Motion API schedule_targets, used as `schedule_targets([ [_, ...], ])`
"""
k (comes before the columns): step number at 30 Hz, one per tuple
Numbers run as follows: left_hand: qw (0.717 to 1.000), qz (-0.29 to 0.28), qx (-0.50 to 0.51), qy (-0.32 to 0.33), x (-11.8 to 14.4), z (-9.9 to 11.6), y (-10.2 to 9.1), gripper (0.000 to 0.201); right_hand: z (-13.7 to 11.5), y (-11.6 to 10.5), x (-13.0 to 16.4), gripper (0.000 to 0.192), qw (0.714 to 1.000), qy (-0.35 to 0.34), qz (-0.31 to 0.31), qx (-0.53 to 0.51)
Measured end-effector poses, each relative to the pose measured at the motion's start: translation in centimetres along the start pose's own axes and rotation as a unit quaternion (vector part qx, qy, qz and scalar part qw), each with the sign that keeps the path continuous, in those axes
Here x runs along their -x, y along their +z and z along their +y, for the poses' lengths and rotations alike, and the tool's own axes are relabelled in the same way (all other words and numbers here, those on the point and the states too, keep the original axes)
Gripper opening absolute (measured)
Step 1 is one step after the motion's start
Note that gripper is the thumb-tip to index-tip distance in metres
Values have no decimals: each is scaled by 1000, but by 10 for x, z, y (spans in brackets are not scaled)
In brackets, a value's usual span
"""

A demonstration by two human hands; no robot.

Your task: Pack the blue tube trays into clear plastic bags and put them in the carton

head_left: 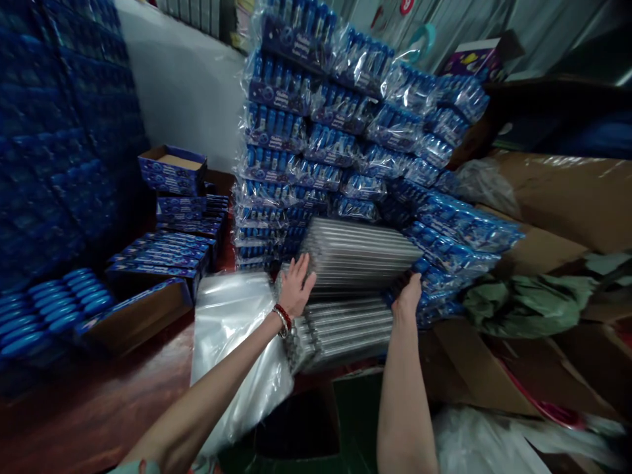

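My left hand (295, 286) presses flat against the left end of a stack of clear plastic trays (358, 257), fingers spread. On the stack's right end my right hand (407, 296) grips the edge. More clear trays (340, 332) lie underneath. A red bead bracelet sits on my left wrist. Behind the trays rises a tall pile of plastic-wrapped blue packs (340, 118).
A clear plastic bag (232, 342) hangs left of the trays. Open blue boxes (172, 168) and flat blue cartons (162, 253) sit at the left on a dark red table (99, 408). Brown cardboard (563, 197) and green cloth (528, 296) lie at the right.
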State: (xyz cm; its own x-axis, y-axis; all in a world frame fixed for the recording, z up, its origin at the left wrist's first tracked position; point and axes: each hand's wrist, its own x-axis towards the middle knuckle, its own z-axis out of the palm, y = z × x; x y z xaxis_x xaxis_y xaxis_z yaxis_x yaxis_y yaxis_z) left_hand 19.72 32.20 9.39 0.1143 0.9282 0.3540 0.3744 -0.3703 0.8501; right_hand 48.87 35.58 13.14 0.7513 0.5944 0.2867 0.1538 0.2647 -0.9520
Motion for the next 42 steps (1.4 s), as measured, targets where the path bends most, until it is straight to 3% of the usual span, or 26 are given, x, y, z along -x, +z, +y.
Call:
schedule_targets([
  [3,999,19,41,6,1,-3,-2,57,-14,-19,12,62,999,14,24,31],
  [9,997,-74,-17,19,-2,7,-9,59,-22,-67,40,65,982,-75,86,149],
  [12,993,-113,-38,18,-7,13,-14,64,-8,-84,51,73,977,-30,121,172],
  [17,985,-149,-79,36,-12,13,-34,66,9,-88,85,77,985,66,78,139],
  [19,993,-106,-52,18,-1,3,-45,62,10,-87,108,72,987,81,84,108],
  [21,999,7,11,-43,20,-15,-52,60,12,-86,135,67,989,54,111,87],
  [23,981,119,82,-128,49,-37,-54,62,17,-84,162,64,988,-14,118,100],
  [25,966,134,106,-194,78,-58,-54,66,26,-81,185,66,987,-57,89,121],
  [29,972,-30,-39,-230,114,-76,-67,75,48,-74,214,74,996,62,44,55],
  [32,941,-155,-195,-229,127,-72,-89,72,57,-70,232,73,993,114,33,9],
  [35,919,-183,-286,-202,142,-68,-103,72,60,-68,270,66,994,83,45,49],
  [37,925,-169,-274,-202,153,-69,-105,72,61,-67,305,59,993,-1,8,116],
  [38,930,-165,-247,-217,158,-70,-103,72,61,-67,323,57,985,-59,-39,158],
  [40,935,-163,-178,-259,165,-71,-100,71,62,-64,353,56,940,-164,-176,241],
  [42,939,-153,-112,-288,168,-66,-97,70,63,-61,370,59,875,-222,-300,307],
])
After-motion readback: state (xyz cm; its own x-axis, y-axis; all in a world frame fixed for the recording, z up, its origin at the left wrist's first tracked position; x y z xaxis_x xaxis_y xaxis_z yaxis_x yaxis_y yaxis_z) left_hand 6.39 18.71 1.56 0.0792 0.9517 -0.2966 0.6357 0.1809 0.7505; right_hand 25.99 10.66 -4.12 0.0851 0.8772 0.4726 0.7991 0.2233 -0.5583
